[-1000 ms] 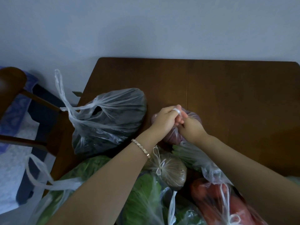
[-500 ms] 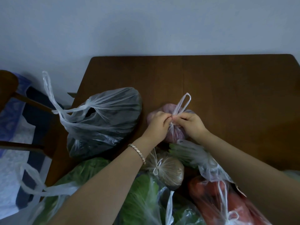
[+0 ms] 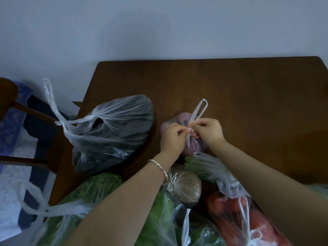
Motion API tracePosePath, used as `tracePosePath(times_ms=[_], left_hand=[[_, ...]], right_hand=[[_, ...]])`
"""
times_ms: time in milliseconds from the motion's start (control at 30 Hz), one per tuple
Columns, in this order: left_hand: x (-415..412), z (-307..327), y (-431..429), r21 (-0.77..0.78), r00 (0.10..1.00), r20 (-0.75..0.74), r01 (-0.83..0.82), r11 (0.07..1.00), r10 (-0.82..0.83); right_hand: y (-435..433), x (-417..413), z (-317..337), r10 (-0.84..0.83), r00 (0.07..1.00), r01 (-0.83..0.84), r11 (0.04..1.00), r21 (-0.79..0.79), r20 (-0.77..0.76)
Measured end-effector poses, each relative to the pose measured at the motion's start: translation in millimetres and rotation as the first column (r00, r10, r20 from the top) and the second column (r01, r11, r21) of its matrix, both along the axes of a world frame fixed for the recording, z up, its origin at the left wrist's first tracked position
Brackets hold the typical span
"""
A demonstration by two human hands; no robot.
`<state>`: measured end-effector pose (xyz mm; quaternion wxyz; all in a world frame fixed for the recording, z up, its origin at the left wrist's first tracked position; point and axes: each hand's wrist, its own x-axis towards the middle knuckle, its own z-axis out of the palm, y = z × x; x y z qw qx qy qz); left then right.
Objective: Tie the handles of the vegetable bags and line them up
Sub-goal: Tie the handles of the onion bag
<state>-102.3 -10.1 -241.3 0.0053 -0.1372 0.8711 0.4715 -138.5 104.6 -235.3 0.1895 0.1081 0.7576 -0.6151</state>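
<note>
Pink bag [image 3: 179, 119], mid-table [image 3: 248, 89]: left hand [image 3: 173, 137] and right hand [image 3: 208, 130] each pinch a handle strand at its neck, apparently cinching the knot; loop [image 3: 200, 109] stands free above.

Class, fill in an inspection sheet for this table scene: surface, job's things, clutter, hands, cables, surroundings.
Surface: brown wooden table; bags crowd its near left part.
Job's things: pink bag mid-tie, its handles looping upward; dark bag and leafy green bag with loose handles; brown bag and red bag knotted.
Clutter: nothing seen.
Hands: left hand and right hand both pinch the handles at the knot; bracelet on the left wrist.
Cables: nothing seen.
Surroundings: pale wall; wooden chair with blue cloth at the left.
</note>
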Motion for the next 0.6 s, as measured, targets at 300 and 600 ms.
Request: tracePosePath(times_ms=[300, 600], left_hand=[[-17.9, 15.3, -2.5, 0.314, 0.895, 0.434, -0.252, 0.915, 0.098], [-16.3, 10.9, -4.4, 0.264, 0.857, 0.505, -0.271, 0.926, 0.106]], right_hand=[[7.4, 8.3, 8.4, 0.272, 0.944, -0.229, 0.948, 0.222, -0.188], [0.4, 17.9, -12.7, 0.628, 0.672, -0.259, 0.696, 0.669, -0.393]])
